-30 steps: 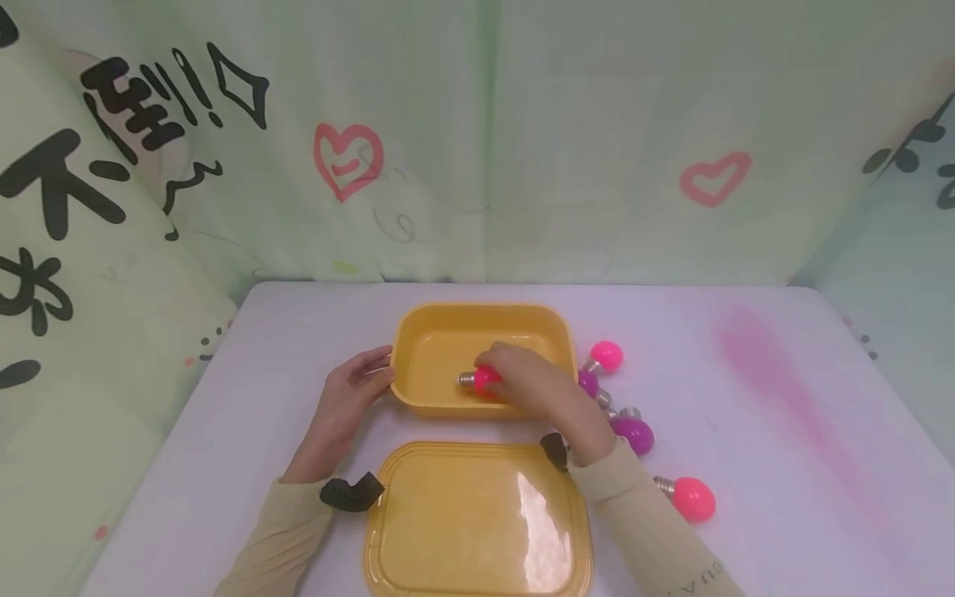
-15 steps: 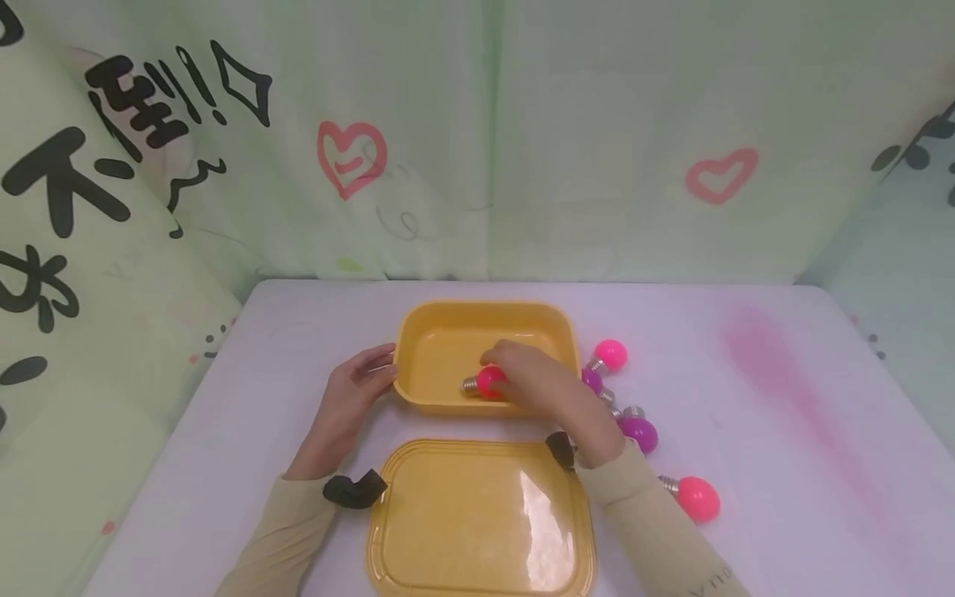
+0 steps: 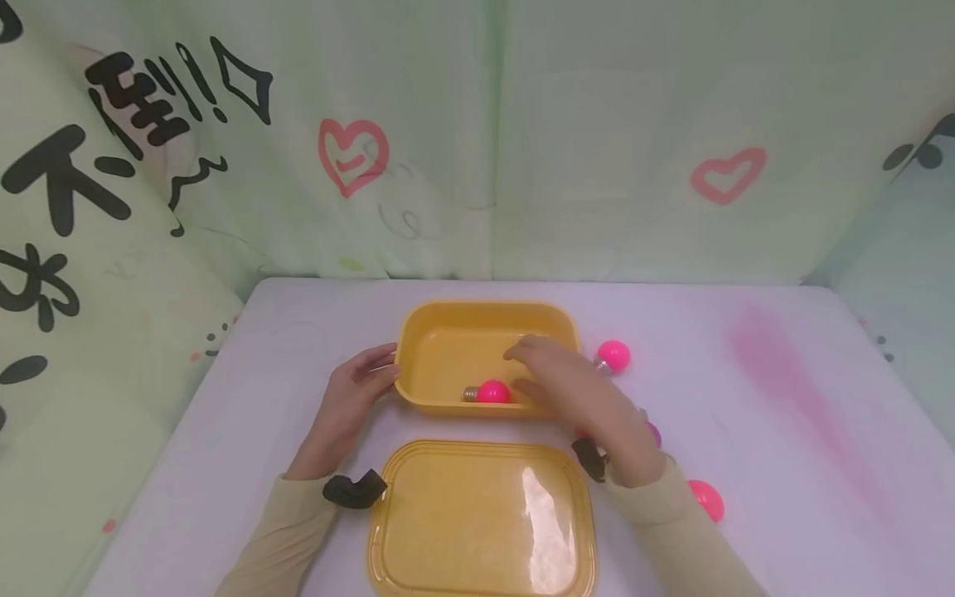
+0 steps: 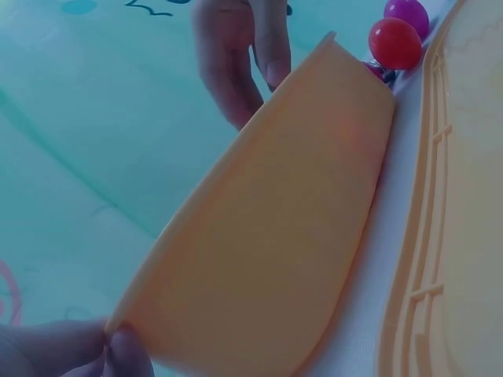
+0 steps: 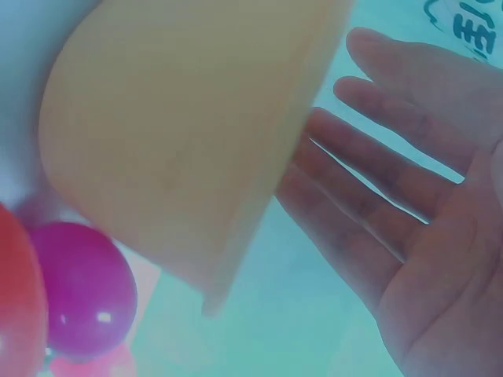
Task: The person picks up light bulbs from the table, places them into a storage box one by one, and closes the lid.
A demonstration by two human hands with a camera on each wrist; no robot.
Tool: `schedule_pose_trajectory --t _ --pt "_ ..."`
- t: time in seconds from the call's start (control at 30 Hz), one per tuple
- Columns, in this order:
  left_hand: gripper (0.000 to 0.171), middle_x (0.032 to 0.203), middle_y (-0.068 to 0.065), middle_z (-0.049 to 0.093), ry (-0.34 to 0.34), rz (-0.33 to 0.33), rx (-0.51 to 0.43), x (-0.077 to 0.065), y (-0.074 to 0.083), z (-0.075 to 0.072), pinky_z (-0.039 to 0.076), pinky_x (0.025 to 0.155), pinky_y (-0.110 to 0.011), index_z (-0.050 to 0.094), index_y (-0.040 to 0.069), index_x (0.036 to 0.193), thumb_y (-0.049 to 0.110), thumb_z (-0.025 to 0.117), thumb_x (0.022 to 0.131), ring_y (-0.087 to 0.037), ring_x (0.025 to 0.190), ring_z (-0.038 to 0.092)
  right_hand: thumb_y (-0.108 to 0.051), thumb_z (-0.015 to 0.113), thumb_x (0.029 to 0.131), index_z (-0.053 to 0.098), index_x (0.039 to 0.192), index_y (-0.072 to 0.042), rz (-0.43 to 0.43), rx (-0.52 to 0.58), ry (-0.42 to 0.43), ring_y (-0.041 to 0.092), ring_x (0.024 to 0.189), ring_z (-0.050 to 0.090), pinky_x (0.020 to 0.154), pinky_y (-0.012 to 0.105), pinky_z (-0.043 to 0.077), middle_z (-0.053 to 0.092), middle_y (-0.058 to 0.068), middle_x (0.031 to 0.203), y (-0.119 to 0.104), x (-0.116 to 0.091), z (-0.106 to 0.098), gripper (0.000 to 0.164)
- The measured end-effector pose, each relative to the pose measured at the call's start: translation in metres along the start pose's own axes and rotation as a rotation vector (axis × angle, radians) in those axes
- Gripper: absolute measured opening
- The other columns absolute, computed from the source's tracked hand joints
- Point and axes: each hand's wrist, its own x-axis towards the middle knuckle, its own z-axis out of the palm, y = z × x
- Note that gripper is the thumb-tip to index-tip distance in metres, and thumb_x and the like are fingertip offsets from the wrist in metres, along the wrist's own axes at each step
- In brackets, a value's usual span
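Note:
At the left end of the yellow plastic box (image 3: 440, 409), my left hand (image 3: 351, 406) touches the rim from outside with fingers and thumb. My right hand (image 3: 574, 394) is above the box's right end, its fingers spread and holding nothing; the right wrist view also shows them apart. Inside the box, along the front wall, a pink light bulb (image 3: 493, 391) with a metal screw base lies on its side, just left of the right fingertips. Both wrist views see the box from outside, so its inside is hidden there.
A flat yellow lid (image 3: 477, 518) lies in front of the box. To the right are a pink bulb (image 3: 614, 355), another pink bulb (image 3: 706, 499) and purple bulbs (image 5: 82, 290), partly hidden by the right arm. A printed curtain (image 3: 597, 166) hangs behind the table.
My right hand has let go of the pink bulb, which now lies in the box, and has moved slightly up and right. My left hand stays at the box's left end.

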Motion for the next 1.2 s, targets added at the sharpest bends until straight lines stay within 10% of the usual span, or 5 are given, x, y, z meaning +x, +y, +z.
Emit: schedule_pose_trajectory --t 1.2 --pt "0.044 0.136 -0.015 0.055 -0.013 0.005 -0.022 -0.001 -0.001 -0.002 0.053 0.092 -0.021 0.055 0.007 0.139 0.015 0.065 0.097 -0.021 0.118 0.058 -0.011 0.074 0.087 0.062 0.125 0.001 0.166 0.037 0.047 0.032 0.109 0.058 0.099 0.051 0.050 0.062 0.016 0.120 0.033 -0.043 -0.020 0.042"
